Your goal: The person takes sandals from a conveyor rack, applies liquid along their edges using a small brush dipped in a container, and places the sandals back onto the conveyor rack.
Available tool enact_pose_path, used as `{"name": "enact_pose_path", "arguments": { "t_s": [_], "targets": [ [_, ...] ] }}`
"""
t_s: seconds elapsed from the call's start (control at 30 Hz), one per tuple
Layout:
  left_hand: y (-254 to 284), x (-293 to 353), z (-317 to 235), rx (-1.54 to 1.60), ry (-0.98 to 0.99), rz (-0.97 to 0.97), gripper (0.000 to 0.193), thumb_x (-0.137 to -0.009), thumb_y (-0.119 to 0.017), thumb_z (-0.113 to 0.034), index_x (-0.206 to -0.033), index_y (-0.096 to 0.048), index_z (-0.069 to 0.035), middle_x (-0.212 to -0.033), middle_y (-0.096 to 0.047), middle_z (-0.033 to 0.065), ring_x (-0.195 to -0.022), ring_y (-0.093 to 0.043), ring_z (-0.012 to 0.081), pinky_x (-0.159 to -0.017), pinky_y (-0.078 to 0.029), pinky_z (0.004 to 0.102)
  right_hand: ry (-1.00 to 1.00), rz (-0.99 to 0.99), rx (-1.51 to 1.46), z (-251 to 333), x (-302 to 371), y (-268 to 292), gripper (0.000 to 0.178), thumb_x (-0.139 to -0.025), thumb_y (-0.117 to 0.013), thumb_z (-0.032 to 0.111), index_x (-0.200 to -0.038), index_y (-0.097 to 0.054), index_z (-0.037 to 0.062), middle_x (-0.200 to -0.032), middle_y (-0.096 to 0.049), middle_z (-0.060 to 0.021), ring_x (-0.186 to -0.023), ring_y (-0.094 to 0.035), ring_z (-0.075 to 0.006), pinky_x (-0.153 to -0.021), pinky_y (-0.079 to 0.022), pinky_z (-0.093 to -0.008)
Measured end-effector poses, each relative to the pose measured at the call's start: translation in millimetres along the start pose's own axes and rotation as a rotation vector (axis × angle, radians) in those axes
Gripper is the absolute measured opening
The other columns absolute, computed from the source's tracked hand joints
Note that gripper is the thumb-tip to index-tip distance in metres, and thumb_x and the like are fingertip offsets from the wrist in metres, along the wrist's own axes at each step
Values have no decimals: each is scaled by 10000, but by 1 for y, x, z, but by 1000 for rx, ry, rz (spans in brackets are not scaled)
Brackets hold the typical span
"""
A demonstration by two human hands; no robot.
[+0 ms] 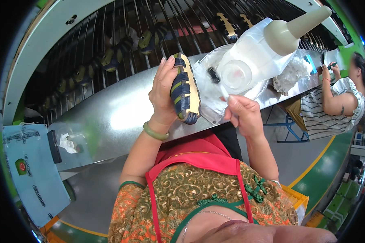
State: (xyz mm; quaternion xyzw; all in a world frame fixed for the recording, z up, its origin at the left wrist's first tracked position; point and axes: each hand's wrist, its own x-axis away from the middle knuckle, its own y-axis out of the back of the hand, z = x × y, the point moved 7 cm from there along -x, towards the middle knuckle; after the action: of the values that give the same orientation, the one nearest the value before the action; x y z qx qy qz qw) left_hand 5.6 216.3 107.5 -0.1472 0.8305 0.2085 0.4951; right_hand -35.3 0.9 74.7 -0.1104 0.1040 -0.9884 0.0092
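Observation:
My left hand [163,91], with a green bangle at its wrist, is closed round a shoe [185,91]. The shoe has navy and olive strips on its sides, and its cream underside faces right. My right hand [245,115] is lower right of the shoe, fingers pinched on the pale handle of a small brush. The brush's black bristles [213,75] point up and left, apart from the shoe. Just beyond stands a large translucent squeeze bottle [253,54] with a beige nozzle, over a clear plastic-covered dish [260,90].
A metal bench [123,115] runs across in front of me. Behind it, a rack of rods [136,38] carries similar shoes [109,58]. A white bundle [292,75] lies to the right, near a seated person [332,101]. A blue box [36,170] stands left.

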Motion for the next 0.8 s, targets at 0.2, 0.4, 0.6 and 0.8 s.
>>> {"name": "enact_pose_path", "arguments": {
  "t_s": [0.2, 0.4, 0.6, 0.8],
  "targets": [
    [-2, -11, -13, -61, -85, -36, 493, -696, -748, -103, -1115, -502, -24, -1174, -584, 220, -1105, -577, 375, -988, -453, 457, 21, 90, 91, 6, 16, -34, 195, -888, -632, 112, -1029, -677, -15, -660, -627, -41, -510, -491, -41, -449, -376, -180],
    [-3, -6, -18, -58, -102, 2, 439, -724, -725, -106, -1094, -502, -27, -1180, -588, 216, -1114, -561, 414, -948, -483, 449, 153, -15, 239, 16, 4, -33, 182, -876, -641, 107, -992, -690, -24, -721, -635, -17, -631, -549, -65, -580, -452, -210],
    [-4, -4, -27, -30, -125, 47, 402, -741, -712, -102, -1080, -506, -37, -1160, -603, 209, -1115, -559, 422, -928, -498, 434, 275, -82, 302, 21, -10, -29, 175, -865, -656, 112, -970, -697, -22, -715, -638, -19, -623, -552, -67, -577, -456, -211],
    [-2, -6, -33, 36, -120, 65, 400, -736, -718, -89, -1071, -507, -36, -1151, -604, 216, -1111, -565, 414, -941, -489, 447, 300, -125, 369, 27, -24, -21, 183, -847, -677, 116, -964, -700, -22, -715, -655, -27, -629, -565, -69, -587, -467, -215]
  ]
}}
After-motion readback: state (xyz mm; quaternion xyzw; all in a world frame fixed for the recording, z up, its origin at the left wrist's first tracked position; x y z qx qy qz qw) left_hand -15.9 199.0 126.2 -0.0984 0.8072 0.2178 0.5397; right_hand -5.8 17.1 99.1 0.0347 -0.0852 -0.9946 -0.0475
